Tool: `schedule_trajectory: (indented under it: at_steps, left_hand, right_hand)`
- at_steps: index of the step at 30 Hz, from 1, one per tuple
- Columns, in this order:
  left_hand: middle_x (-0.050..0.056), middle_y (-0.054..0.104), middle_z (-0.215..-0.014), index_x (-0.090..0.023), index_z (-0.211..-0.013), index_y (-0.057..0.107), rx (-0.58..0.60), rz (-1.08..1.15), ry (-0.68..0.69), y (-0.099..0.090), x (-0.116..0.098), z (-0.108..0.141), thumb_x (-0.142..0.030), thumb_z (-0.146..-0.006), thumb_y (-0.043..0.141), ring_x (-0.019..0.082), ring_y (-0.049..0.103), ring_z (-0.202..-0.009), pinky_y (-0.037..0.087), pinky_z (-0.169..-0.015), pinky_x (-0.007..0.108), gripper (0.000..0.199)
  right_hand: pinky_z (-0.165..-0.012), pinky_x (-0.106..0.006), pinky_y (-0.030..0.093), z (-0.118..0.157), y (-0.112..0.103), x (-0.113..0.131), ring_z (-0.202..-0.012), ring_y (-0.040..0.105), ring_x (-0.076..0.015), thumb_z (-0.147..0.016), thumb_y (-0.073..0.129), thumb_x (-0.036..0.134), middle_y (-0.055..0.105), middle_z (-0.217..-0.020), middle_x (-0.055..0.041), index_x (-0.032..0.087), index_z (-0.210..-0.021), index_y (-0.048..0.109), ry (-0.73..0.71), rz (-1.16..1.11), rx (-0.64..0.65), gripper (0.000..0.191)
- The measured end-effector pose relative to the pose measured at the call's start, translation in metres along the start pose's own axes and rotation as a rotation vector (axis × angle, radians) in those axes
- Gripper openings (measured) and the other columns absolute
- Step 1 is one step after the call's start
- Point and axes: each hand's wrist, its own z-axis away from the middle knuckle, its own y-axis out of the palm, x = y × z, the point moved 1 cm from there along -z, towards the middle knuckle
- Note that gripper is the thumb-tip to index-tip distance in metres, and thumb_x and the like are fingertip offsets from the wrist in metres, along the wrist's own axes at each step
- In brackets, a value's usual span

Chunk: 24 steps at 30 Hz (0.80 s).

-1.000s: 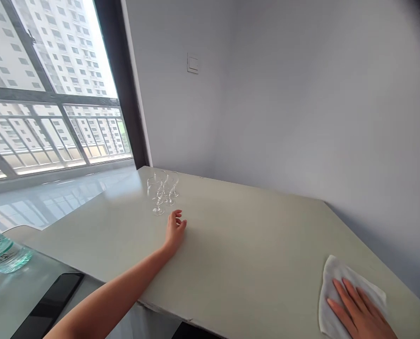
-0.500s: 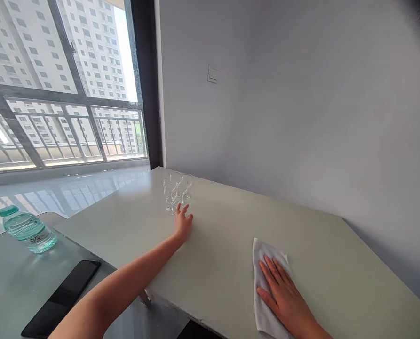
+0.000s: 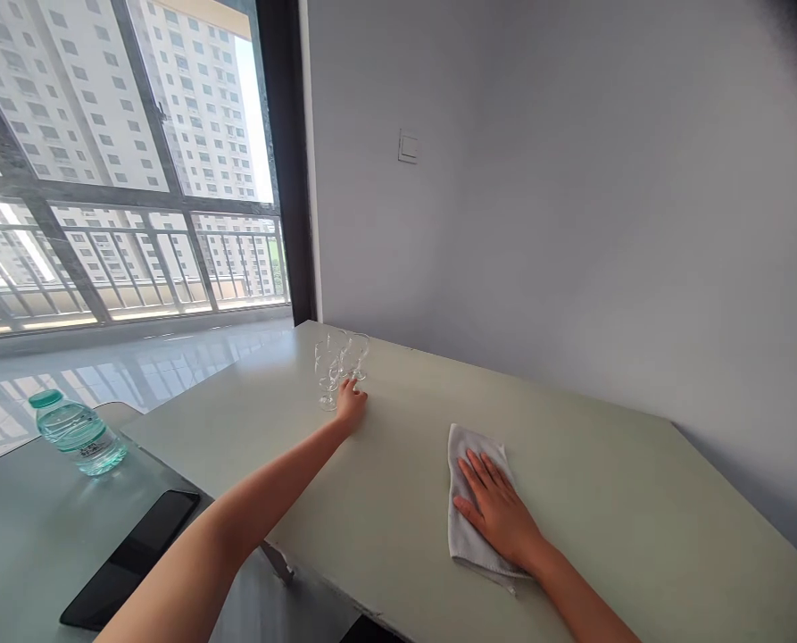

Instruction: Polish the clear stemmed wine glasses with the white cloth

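Observation:
My left hand (image 3: 351,407) reaches across the pale table to a cluster of clear stemmed glasses (image 3: 327,368). Its slightly bent fingers are at the lower part of the nearer glasses, with the thumb held apart. Whether the fingertips touch glass is hard to see. The glasses stand upright and close together, partly overlapping. On the right, my right hand (image 3: 500,516) lies flat with its fingers stretched over a folded white cloth (image 3: 466,545), pressing it to the tabletop.
The pale table (image 3: 592,500) meets the grey wall at the back. To the left, a lower glass-topped surface (image 3: 10,536) bears a water bottle (image 3: 80,433) with a green cap and a black phone (image 3: 130,558). A large window lies beyond.
My right hand has slid the cloth forward and to the left over the table. My left hand has moved slightly further in among the glasses. The camera view has shifted a little.

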Motion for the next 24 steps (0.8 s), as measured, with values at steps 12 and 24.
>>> schedule_trajectory:
  at_steps: [12, 24]
  left_hand:
    - [0.005, 0.047, -0.102, -0.021, -0.103, 0.047, -0.233, -0.017, 0.011, -0.045, -0.004, 0.050, -0.029, -0.072, 0.051, 0.013, 0.051, -0.079, 0.043, -0.072, 0.029, 0.032]
    - [-0.001, 0.051, -0.070, -0.016, -0.093, 0.059, -0.166, -0.027, -0.067, -0.049, 0.000, -0.011, -0.027, -0.068, 0.051, 0.010, 0.045, -0.054, 0.035, -0.053, 0.022, 0.028]
  right_hand:
    - [-0.108, -0.045, 0.016, 0.000, -0.001, 0.001, -0.134, 0.008, -0.0241, -0.083, 0.025, 0.061, 0.015, -0.146, -0.0042, 0.019, -0.138, 0.025, -0.004, 0.004, -0.006, 0.069]
    - [-0.108, -0.045, 0.017, -0.001, 0.004, -0.003, -0.134, 0.008, -0.0239, -0.083, 0.025, 0.060, 0.015, -0.146, -0.0037, 0.019, -0.138, 0.024, -0.016, 0.020, -0.030, 0.068]
